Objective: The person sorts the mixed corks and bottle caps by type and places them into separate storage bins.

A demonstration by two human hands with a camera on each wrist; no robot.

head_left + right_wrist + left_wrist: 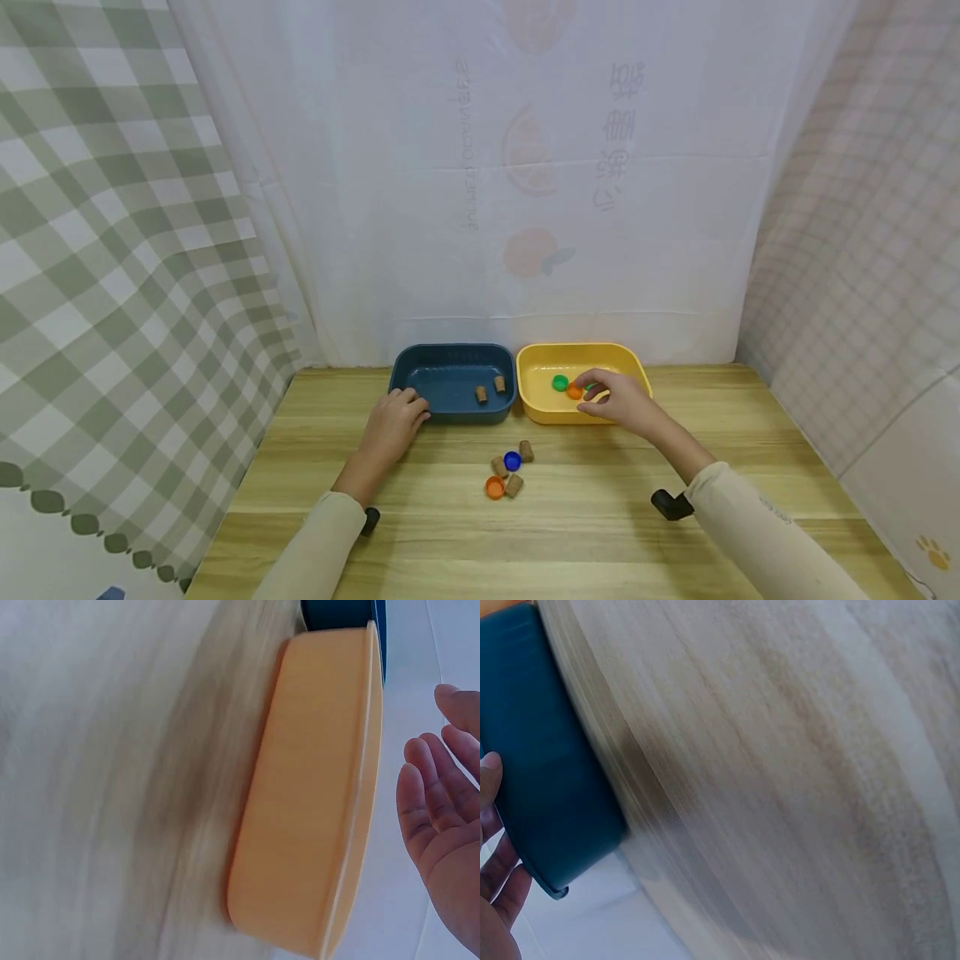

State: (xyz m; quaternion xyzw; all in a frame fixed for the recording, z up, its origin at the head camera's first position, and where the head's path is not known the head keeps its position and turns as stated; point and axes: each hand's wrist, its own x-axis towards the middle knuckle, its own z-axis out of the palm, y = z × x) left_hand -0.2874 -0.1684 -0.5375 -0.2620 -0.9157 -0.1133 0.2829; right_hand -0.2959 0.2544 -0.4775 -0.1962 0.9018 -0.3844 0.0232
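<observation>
Over the yellow tub (pixel 534 408), my right hand (pixel 622 400) is held with thumb and fingers apart and nothing between them. Below its fingertips lie an orange bottle cap (pixel 574 391) and a green bottle cap (pixel 560 382); another green cap is partly hidden by the fingers. My left hand (pixel 393 421) grips the front left corner of the dark blue tub (pixel 450 416), thumb and fingertips (pixel 516 889) at its rim in the left wrist view. Two corks, one nearer (pixel 482 394) and one farther (pixel 500 383), lie in the blue tub.
On the wooden table (pixel 585 533), in front of the tubs, a blue bottle cap (pixel 512 461), an orange cap (pixel 495 487) and three corks (pixel 527 451) lie close together. The tubs stand side by side at the table's back edge, against a white curtain (pixel 375 208).
</observation>
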